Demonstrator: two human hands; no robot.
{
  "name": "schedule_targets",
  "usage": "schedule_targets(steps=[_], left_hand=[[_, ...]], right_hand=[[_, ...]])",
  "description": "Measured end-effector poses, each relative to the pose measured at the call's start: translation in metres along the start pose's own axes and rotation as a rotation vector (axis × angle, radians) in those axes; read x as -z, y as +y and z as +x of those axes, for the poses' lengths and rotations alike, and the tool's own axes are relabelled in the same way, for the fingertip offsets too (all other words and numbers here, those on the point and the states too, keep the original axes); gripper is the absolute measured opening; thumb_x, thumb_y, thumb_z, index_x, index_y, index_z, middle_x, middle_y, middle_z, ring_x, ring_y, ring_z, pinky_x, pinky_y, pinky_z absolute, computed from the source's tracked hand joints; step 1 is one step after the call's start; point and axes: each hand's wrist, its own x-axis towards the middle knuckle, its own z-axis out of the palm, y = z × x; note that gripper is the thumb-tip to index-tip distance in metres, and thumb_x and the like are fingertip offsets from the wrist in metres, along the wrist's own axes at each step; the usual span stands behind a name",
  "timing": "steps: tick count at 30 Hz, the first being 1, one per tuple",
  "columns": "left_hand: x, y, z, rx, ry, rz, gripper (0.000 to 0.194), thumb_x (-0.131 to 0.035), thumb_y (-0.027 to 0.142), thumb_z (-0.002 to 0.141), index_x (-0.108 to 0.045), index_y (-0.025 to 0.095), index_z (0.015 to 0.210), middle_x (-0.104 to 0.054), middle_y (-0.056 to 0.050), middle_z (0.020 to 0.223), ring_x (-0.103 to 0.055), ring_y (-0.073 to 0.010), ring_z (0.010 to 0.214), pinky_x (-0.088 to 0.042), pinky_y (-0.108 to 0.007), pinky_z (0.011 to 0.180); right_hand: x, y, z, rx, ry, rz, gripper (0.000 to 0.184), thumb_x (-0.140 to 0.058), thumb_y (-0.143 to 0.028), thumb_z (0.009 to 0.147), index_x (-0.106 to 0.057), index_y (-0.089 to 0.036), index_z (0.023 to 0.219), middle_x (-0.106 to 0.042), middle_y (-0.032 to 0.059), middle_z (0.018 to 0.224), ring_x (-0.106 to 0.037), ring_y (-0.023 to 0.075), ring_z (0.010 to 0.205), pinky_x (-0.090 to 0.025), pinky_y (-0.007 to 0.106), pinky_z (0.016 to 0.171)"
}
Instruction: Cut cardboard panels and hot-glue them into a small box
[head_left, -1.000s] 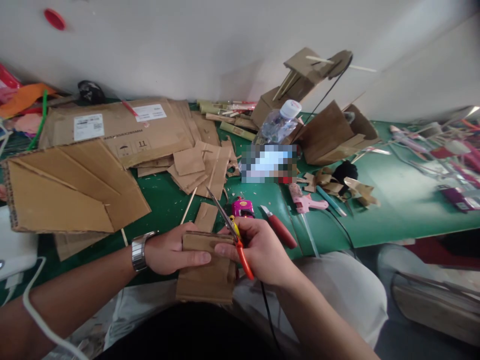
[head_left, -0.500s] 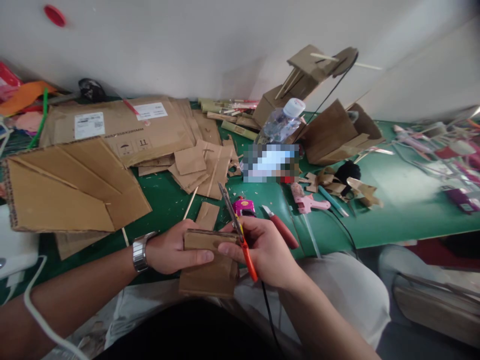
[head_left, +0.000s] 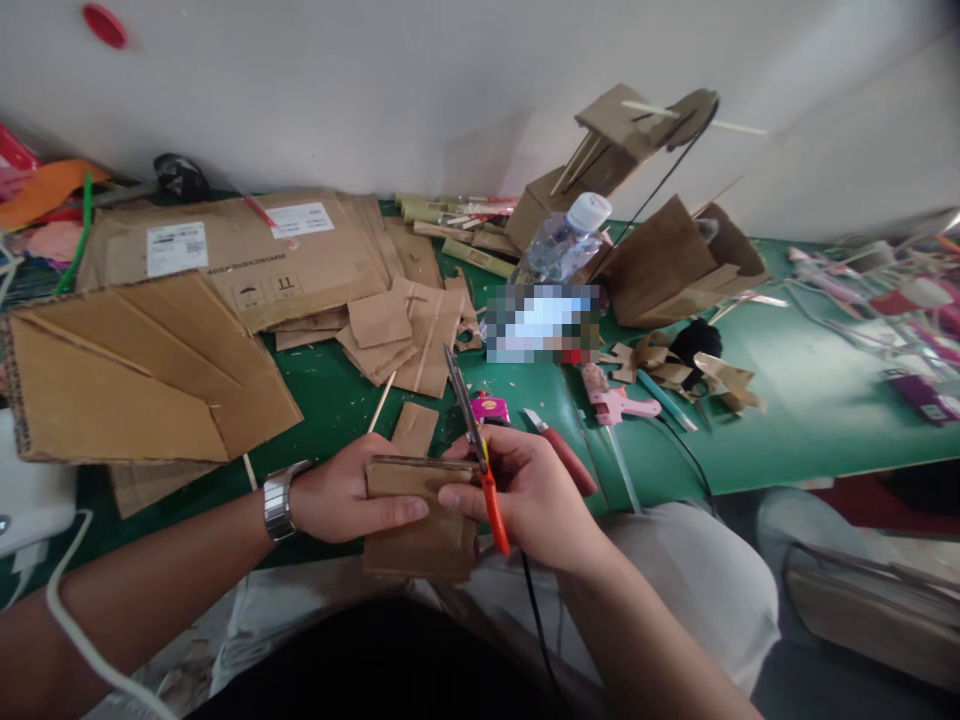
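Presently I'm grasping a rectangular brown cardboard piece (head_left: 420, 548) between left hand (head_left: 341, 495) and right hand (head_left: 529, 495), the right also clasping orange-handled metal scissors (head_left: 490, 498) near its right edge, blades (head_left: 463, 402) pointing steeper than a second ago.

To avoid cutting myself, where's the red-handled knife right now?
In the head view, the red-handled knife lies on the green table, right of centre, just beside the right hand, between the small purple object and the pink glue gun.

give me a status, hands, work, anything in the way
Left hand gripping rectangular brown cardboard piece. Right hand pinching its other side, holding orange-handled metal scissors, blades pointing away. Red-handled knife, metal blade bare, beside right hand, not blocking.
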Motion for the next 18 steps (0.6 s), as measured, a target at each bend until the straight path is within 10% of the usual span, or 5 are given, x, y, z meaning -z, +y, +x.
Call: schedule_targets(steps=[12,18], left_hand=[[-0.005,-0.009,-0.005,-0.003,0.032,-0.088,0.035,-0.069,0.048,0.102,-0.077,0.015,0.094,-0.054,0.004,0.062,-0.042,-0.0087,0.054,-0.035,-0.019,0.048],[-0.007,-0.011,-0.005,-0.016,0.016,-0.348,0.062,-0.065,0.07,0.101,-0.072,0.016,0.131,-0.08,-0.014,0.113,-0.078,-0.0273,0.099,-0.065,-0.038,0.087]], right_hand=[[-0.001,0.008,0.003,-0.024,0.026,0.064,0.044,-0.107,-0.033,0.06,-0.075,-0.019,0.086,-0.067,-0.0039,0.071,-0.055,0.0115,0.062,-0.049,0.024,0.059],[0.005,0.011,0.005,0.05,0.157,-0.038,0.038,-0.099,-0.041,0.072,-0.074,-0.019,0.09,-0.067,-0.0026,0.07,-0.055,0.0124,0.06,-0.048,0.026,0.057]])
